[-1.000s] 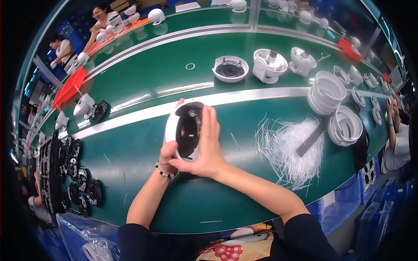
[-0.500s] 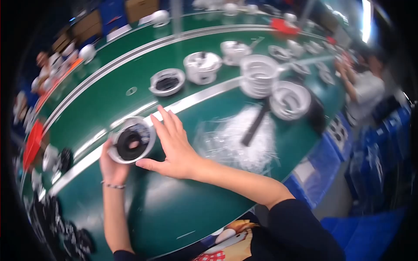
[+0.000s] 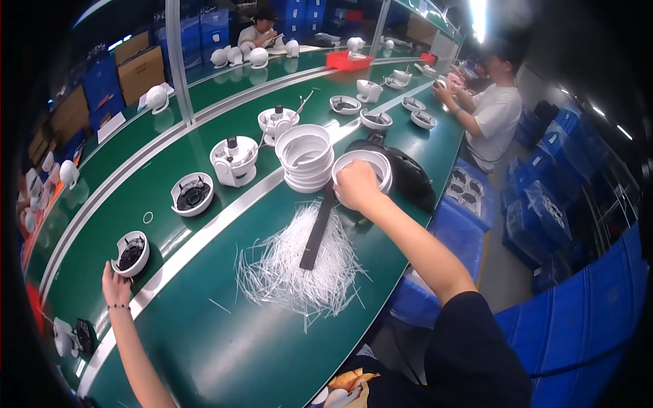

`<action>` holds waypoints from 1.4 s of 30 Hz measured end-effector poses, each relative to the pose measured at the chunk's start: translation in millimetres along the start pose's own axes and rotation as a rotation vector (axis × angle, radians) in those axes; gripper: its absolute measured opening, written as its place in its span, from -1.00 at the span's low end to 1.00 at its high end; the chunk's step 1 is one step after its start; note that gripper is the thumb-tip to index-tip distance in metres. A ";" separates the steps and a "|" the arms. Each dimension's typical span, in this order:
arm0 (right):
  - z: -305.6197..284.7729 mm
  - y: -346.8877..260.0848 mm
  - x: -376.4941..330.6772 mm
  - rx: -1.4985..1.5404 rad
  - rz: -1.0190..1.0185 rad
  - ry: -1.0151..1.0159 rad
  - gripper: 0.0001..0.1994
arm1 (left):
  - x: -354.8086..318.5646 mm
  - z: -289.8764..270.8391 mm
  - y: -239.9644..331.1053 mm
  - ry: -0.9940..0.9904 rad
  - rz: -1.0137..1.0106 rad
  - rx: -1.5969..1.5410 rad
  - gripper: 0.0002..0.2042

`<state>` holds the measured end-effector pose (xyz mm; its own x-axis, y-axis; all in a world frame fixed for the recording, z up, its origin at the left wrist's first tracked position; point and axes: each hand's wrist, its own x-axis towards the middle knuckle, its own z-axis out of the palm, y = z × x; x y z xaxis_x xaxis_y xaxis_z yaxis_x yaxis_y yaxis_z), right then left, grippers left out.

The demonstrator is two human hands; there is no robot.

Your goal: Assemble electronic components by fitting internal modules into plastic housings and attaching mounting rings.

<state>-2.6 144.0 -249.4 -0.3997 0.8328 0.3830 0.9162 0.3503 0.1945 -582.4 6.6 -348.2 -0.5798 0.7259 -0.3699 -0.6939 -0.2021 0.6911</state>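
Observation:
My left hand (image 3: pixel 116 284) reaches far left and touches the near side of a white round housing with a black inside (image 3: pixel 130 253), which sits on the green conveyor table (image 3: pixel 204 340). My right hand (image 3: pixel 356 185) is stretched to the right, its closed fingers on the rim of a short stack of white rings (image 3: pixel 367 170). A taller stack of white rings (image 3: pixel 304 156) stands just left of it. A spread of thin white cable ties (image 3: pixel 299 265) with a black strap (image 3: pixel 317 231) across it lies between my arms.
More white housings (image 3: pixel 192 194) and white camera bodies (image 3: pixel 232 162) stand along the belt behind the light strip. A person in a white shirt (image 3: pixel 493 115) works at the right end, another sits at the far side. Blue crates (image 3: pixel 544 211) line the right aisle.
Both hands held the housing before. It now rests on the belt at the far left by my left hand, and my right hand has swung right to the ring stack. My head turned right.

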 end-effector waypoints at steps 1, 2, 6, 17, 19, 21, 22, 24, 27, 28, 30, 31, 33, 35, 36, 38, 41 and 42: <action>-1.3 5.0 -0.1 -0.017 -0.016 -0.044 -0.79 | -27.4 14.2 -0.5 0.117 0.126 0.105 -0.50; -8.3 6.0 -1.6 0.032 -0.007 -0.002 -0.79 | -42.5 6.4 14.4 0.090 0.189 0.131 -0.50; -73.5 -17.0 -11.3 0.278 -0.002 -0.028 -0.83 | -103.9 -62.2 86.6 0.109 0.395 0.221 -0.52; -96.6 -198.2 -34.2 0.870 -0.875 0.033 -0.72 | -101.5 -204.3 164.0 0.851 0.982 1.421 -0.67; -89.5 -242.6 -42.5 0.901 -1.087 -0.124 -0.63 | -105.6 -203.5 162.7 0.895 0.714 1.671 -0.55; -80.3 -272.1 -50.6 0.917 -1.287 -0.112 -0.59 | -94.7 -199.0 152.6 1.009 0.630 1.558 -0.49; -75.3 -280.1 -51.1 0.891 -1.353 -0.132 -0.58 | -92.0 -180.1 147.0 0.985 0.557 1.530 -0.49; -60.1 -288.7 -44.2 0.952 -1.445 -0.163 -0.57 | -75.6 -171.2 146.6 0.938 0.423 1.440 -0.44; -38.2 -294.5 -32.9 1.015 -1.461 -0.135 -0.58 | -67.3 -137.2 129.0 0.938 0.353 1.348 -0.61; -32.1 -295.5 -35.0 1.021 -1.433 -0.119 -0.57 | -62.5 -147.8 132.1 0.907 0.300 1.103 -0.68; -36.2 -295.0 -33.6 0.981 -1.387 -0.052 -0.58 | -81.7 -118.8 120.8 0.643 0.228 0.576 -0.71; -41.2 -295.8 -42.1 1.017 -1.305 -0.074 -0.56 | -85.6 -116.5 114.9 0.597 0.237 0.472 -0.68; -68.6 -307.2 -63.6 1.004 -1.295 -0.096 -0.52 | -92.3 -121.8 97.7 0.537 0.334 0.228 -0.76; -72.1 -311.9 -84.3 0.954 -1.377 -0.116 -0.61 | -106.2 -107.5 70.1 0.403 0.373 0.052 -0.72; -65.0 -308.1 -88.1 0.923 -1.415 -0.132 -0.68 | -122.7 -82.3 56.8 0.405 0.341 -0.011 -0.75; -62.8 -303.8 -94.4 0.946 -1.440 -0.181 -0.85 | -135.0 -80.1 32.7 0.261 0.260 -0.012 -0.74; -68.5 -284.6 -78.3 0.855 -1.434 -0.261 -0.87 | -177.4 -59.7 12.9 0.137 0.173 -0.062 -0.73; -66.1 -276.6 -73.4 0.773 -1.425 -0.264 -0.79 | -185.7 -56.3 6.5 0.130 0.150 -0.087 -0.72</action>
<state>-228.5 -42.3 -271.6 -0.9411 -0.3121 0.1301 -0.3364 0.9031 -0.2670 -503.2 -166.6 -310.0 -0.7258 0.5933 -0.3481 -0.6265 -0.3612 0.6907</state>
